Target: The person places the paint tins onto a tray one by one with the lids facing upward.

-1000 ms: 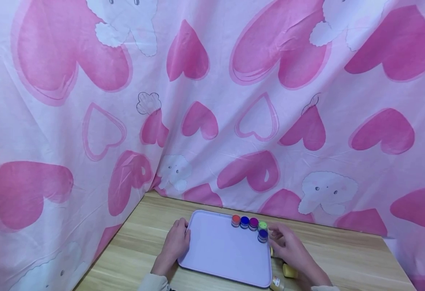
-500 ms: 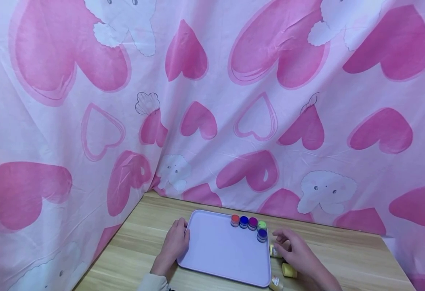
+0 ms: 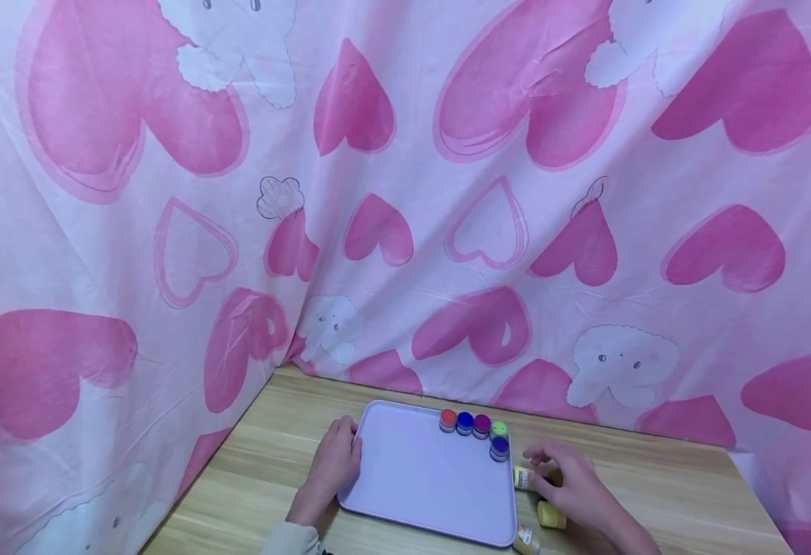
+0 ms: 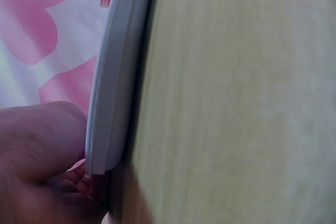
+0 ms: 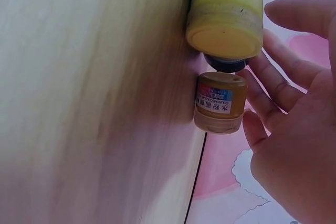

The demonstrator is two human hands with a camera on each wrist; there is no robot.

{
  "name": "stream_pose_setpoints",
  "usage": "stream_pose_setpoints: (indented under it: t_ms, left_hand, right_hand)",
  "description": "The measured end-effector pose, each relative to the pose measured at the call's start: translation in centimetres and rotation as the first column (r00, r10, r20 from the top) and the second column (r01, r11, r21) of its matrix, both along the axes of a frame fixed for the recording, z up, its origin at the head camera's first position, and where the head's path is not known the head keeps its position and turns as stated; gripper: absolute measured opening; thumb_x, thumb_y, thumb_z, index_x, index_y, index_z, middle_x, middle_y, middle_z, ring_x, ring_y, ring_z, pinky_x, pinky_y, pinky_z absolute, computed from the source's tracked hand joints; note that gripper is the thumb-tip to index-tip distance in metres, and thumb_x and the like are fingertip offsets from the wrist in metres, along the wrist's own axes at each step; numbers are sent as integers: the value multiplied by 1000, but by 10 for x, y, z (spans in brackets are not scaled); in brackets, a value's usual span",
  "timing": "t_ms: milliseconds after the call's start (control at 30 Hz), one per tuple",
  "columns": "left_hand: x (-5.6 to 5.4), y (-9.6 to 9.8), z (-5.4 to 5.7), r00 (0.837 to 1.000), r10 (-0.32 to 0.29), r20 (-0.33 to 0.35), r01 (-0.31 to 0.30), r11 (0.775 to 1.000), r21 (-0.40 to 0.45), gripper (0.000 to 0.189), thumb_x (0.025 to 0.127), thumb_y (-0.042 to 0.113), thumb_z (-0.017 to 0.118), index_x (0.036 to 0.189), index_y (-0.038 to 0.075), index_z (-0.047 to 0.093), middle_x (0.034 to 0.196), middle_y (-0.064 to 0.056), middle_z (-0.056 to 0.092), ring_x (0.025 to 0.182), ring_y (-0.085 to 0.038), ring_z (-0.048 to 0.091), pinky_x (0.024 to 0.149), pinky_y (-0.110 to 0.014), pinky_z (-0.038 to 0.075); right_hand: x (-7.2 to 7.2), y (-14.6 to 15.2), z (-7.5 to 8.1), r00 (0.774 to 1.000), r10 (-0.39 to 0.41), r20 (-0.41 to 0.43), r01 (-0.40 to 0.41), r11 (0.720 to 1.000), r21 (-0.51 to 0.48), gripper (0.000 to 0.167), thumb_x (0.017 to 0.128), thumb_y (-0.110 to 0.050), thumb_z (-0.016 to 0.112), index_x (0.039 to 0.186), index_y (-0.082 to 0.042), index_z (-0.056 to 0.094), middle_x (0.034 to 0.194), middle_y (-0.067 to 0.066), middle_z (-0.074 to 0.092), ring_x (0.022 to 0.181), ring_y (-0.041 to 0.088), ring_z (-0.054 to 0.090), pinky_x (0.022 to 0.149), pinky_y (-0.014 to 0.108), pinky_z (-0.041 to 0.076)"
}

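My left hand [image 3: 339,459] grips the left edge of a lilac tray [image 3: 426,486]; in the left wrist view, the tray's pale rim [image 4: 107,119] sits between thumb and fingers. Off the tray's right side, my right hand [image 3: 572,478] hovers with loosely bent fingers over small paint jars. Beneath its fingertips lies a yellow paint jar [image 3: 523,479], and another yellow jar [image 3: 551,515] is below the palm. The right wrist view has a yellow jar [image 5: 226,14] close to the thumb tip and an ochre jar [image 5: 220,103] with a printed label beside the fingers.
Along the tray's far right corner stand paint jars with red [image 3: 448,417], blue [image 3: 464,420], purple [image 3: 482,422] and green lids [image 3: 499,427], plus a dark blue one [image 3: 499,445] in front. An ochre jar [image 3: 526,539] lies by the near right corner. A heart-print curtain [image 3: 405,231] surrounds the wooden table [image 3: 690,501].
My right hand has drawn back to the right from beside the dark blue jar at the tray's edge, uncovering a yellow jar. My left hand stays on the tray.
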State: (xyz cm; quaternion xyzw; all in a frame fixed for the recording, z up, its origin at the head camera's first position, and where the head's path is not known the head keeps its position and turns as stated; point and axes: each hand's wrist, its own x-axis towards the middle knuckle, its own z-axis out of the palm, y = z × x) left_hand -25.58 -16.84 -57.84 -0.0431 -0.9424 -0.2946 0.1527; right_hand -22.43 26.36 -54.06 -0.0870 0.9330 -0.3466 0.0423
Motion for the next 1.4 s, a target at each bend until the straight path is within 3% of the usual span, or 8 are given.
stream_pose_setpoints:
  t_ms: [100, 200, 567, 700, 1400]
  left_hand:
    - [0, 0, 0, 1000, 0, 3, 0, 1000, 0, 16, 97, 3, 72, 106, 4, 59, 97, -9, 61, 86, -24, 62, 80, -46, 57]
    - [1, 0, 0, 1000, 0, -2, 0, 1000, 0, 16, 97, 3, 72, 105, 4, 59, 97, -9, 61, 85, -24, 62, 80, -46, 57]
    - [1, 1, 1, 1000, -9, -22, 9, 1000, -4, 16, 97, 2, 72, 105, 4, 59, 96, -9, 61, 85, -24, 62, 80, -47, 57]
    - [1, 0, -1, 999, -12, -35, 12, 1000, -2, 16, 96, 2, 73, 104, 4, 59, 96, -9, 61, 85, -25, 63, 80, -48, 57]
    - [3, 0, 0, 999, -13, -40, 13, 1000, -3, 16, 96, 2, 72, 103, 5, 58, 95, -9, 60, 86, -28, 64, 81, -49, 57]
  right_hand:
    - [1, 0, 0, 1000, -17, -10, 18, 999, 46, 30, 94, -29, 84, 121, -27, 70, 112, -11, 71, 105, 9, 70, 102, 52, 29]
    - [3, 0, 0, 1000, -23, -17, 24, 998, 57, 31, 93, -28, 85, 120, -27, 70, 112, -11, 69, 106, 10, 69, 101, 51, 25]
    - [1, 2, -6, 1000, 2, -7, -1, 994, 109, 32, 90, -31, 88, 119, -26, 74, 119, -9, 73, 127, 28, 60, 115, 69, 21]
    - [0, 2, -9, 1000, -3, 7, 2, 993, 114, 30, 90, -30, 87, 117, -27, 75, 121, -8, 74, 132, 32, 58, 117, 69, 18]
    - [1, 3, -13, 1000, 7, 0, -7, 995, 100, 30, 91, -32, 86, 119, -30, 73, 120, -13, 74, 125, 21, 66, 109, 60, 34]
